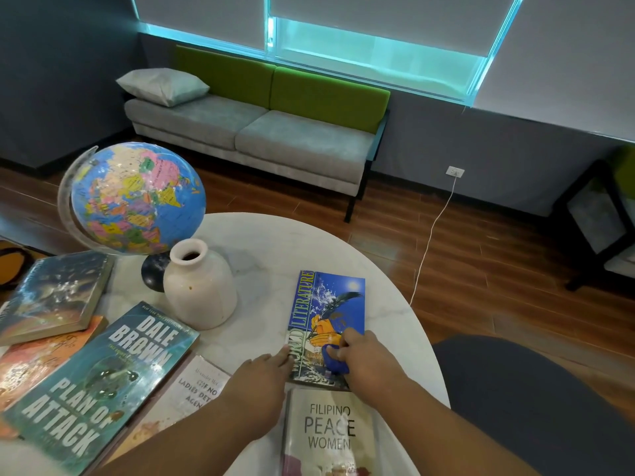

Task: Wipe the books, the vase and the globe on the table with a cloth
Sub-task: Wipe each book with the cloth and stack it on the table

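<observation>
White marble and round, the table [275,242] stands in front of a grey and green sofa [261,132] under a blinded window. On its right side lies the blue book [338,297], cover up, and this is the 1 being wiped. The right hand [364,359] has its fingers curled round a bunched blue cloth [335,364] and presses it on the near part of the cover. The left hand [261,376] holds nothing. Its fingers are straight, and the fingertips touch the book's left edge like a stop.

From where I stand, only the near end is in hand, and most of the cover looks yet to be wiped. Long strokes away from the body would suit, along the book, with the left hand bracing it so it does not slide on the smooth marble. Spreading the cloth flatter would take more at each pass.

The book's long axis runs from the person toward the far rim, leaning slightly right. Its spine is on the left, with the title reading up along it. The vase [199,286] and globe [137,197] stand well to the left beside 4 other books [103,379].
</observation>
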